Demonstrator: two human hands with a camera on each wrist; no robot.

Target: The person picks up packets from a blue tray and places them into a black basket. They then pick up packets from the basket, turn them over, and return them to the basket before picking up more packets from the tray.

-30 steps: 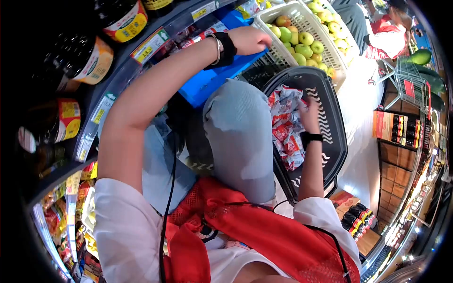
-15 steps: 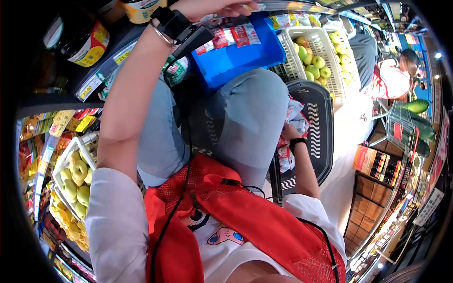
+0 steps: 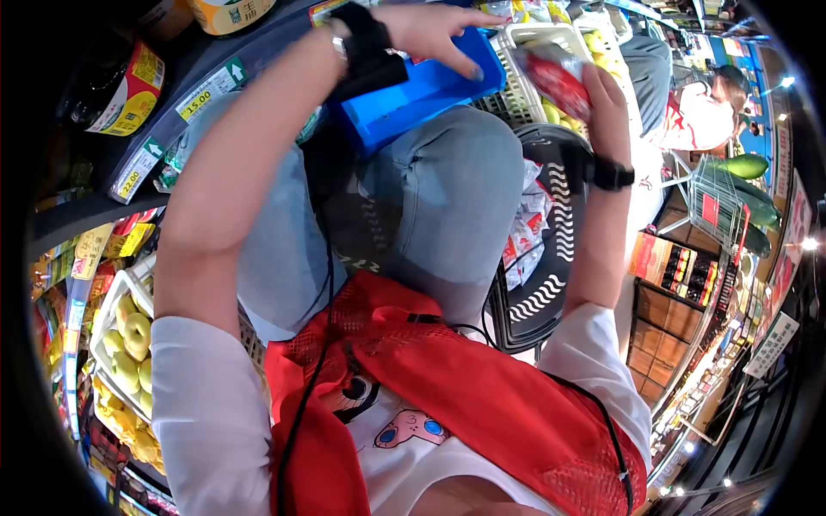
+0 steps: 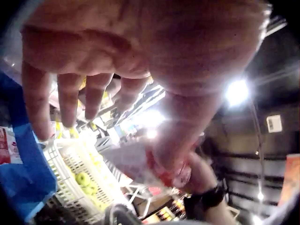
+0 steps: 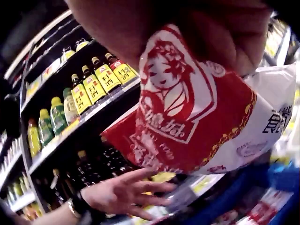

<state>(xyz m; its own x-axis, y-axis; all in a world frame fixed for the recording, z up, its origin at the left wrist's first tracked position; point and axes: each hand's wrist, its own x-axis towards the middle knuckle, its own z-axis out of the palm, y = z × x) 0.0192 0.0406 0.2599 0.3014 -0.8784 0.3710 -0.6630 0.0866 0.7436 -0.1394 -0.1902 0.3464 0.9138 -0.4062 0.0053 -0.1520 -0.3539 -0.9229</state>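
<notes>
Head view showed your right hand (image 3: pixel 607 112) gripping a packet (image 3: pixel 555 83) by one end, raised before the apple crate (image 3: pixel 514 86). Your left hand (image 3: pixel 434 36) held nothing, its fingers spread, over the blue bin (image 3: pixel 374 112). More packets (image 3: pixel 527 236) lay in the basket (image 3: pixel 564 215) beside your right knee (image 3: pixel 469 163). Right wrist view showed the gripped packet's red-and-white print.

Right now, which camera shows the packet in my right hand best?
Right wrist: the packet appears large, its printing clear. Head shows it small and blurred; left wrist, blurred and partly behind your left hand.
</notes>
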